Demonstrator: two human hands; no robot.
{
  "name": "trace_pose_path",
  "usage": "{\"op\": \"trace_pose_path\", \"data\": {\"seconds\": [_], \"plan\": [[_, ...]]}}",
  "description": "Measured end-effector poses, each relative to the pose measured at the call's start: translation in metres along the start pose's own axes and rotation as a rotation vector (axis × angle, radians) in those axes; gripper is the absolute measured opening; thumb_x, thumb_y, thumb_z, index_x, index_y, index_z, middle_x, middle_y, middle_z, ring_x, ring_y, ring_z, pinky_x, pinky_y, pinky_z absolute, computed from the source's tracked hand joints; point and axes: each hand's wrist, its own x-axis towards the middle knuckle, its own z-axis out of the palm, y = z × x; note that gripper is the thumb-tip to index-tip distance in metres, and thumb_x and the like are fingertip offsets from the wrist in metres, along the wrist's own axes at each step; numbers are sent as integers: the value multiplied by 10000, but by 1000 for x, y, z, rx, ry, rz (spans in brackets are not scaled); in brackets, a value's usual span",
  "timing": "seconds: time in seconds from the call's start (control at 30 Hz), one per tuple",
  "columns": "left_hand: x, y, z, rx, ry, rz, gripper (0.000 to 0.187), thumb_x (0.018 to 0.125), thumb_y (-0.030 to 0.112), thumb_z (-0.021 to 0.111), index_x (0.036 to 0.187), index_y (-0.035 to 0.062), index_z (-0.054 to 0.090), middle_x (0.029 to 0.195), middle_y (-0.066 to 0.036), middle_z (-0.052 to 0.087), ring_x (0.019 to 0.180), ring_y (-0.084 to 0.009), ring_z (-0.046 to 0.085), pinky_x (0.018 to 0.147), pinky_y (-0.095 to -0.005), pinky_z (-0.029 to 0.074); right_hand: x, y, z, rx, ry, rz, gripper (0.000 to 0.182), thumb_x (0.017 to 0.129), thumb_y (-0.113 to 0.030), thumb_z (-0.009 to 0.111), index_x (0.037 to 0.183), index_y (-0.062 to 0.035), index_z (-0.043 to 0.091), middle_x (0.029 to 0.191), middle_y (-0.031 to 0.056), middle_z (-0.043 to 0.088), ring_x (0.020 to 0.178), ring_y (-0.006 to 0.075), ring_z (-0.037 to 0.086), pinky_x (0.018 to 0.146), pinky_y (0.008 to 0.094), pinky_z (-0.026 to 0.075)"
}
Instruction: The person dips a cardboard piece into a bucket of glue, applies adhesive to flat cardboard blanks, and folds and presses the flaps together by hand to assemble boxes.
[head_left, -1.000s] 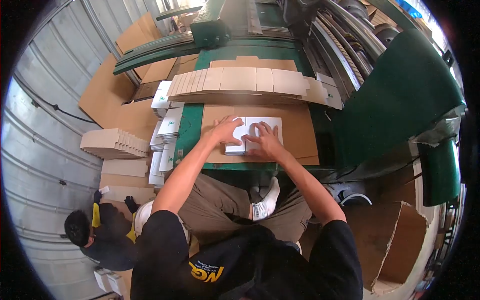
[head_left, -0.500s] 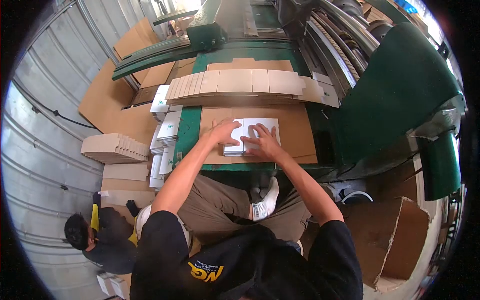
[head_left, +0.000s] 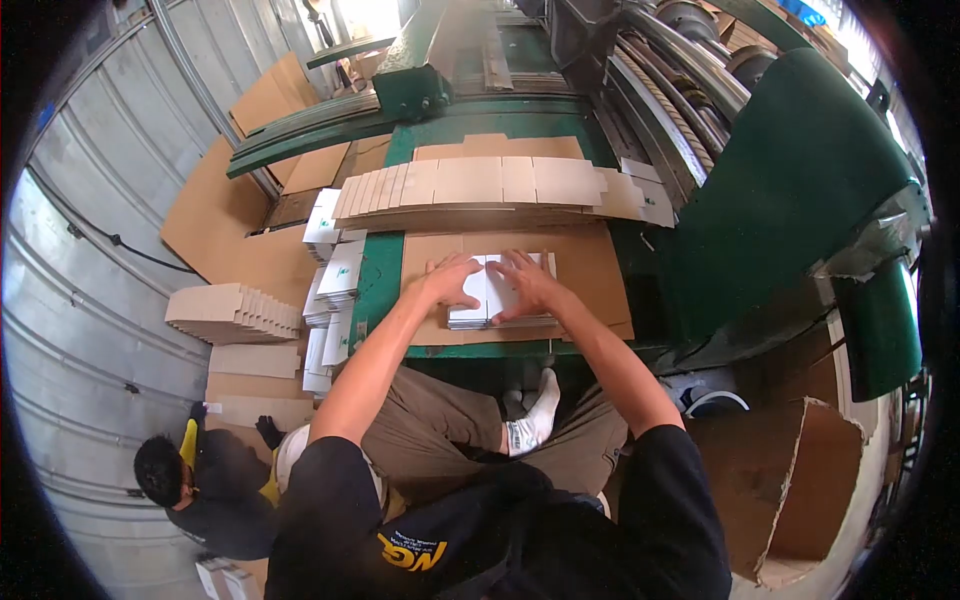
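Observation:
Two low stacks of flat white cartons (head_left: 486, 300) lie side by side on a brown cardboard sheet (head_left: 595, 300) on the green machine bed. My left hand (head_left: 442, 283) rests over the left stack's outer edge, thumb and fingers spread. Across the right stack lies my right hand (head_left: 528, 284), its fingers apart and stretched toward the far edge. Both hands touch the cartons from above, and they partly cover the tops. Just beyond them sits a fanned row of brown carton blanks (head_left: 470, 182).
More white cartons (head_left: 340, 275) are piled left of the bed, near a brown blank stack (head_left: 232, 310). A green machine cover (head_left: 790, 190) stands at right, above an open cardboard box (head_left: 770, 490). A co-worker (head_left: 215, 485) sits low at left.
The view has shifted slightly, so the scene sits lower. My right hand has moved toward the far edge of the right stack, and both hands stay on the cartons.

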Motion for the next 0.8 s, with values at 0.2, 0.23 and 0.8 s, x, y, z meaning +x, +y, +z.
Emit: {"op": "trace_pose_path", "data": {"seconds": [0.2,0.23,0.8], "plan": [[-4,-1,-5,0,29,-9,888,682,498,905,1440,162,586,1576,-102,443,1480,-350,385,1108,-664,363,0,6,9,144,-6,-3,1241,506,-763,883,1556,-240,477,1624,247,336,1525,448,292,1182,784,98],[-3,-1,-6,0,32,-3,892,668,490,915,1430,163,586,1565,-97,442,1464,-351,398,1103,-657,361,0,7,7,159,6,-4,1236,502,-757,888,1550,-237,488,1616,253,347,1522,451,297,1183,782,94],[-4,-1,-4,-31,55,-16,879,650,472,931,1404,177,591,1525,-77,456,1446,-339,408,1085,-640,353,3,8,10,164,32,9,1233,471,-738,911,1535,-264,508,1588,256,392,1501,469,330,1165,792,130]]}}
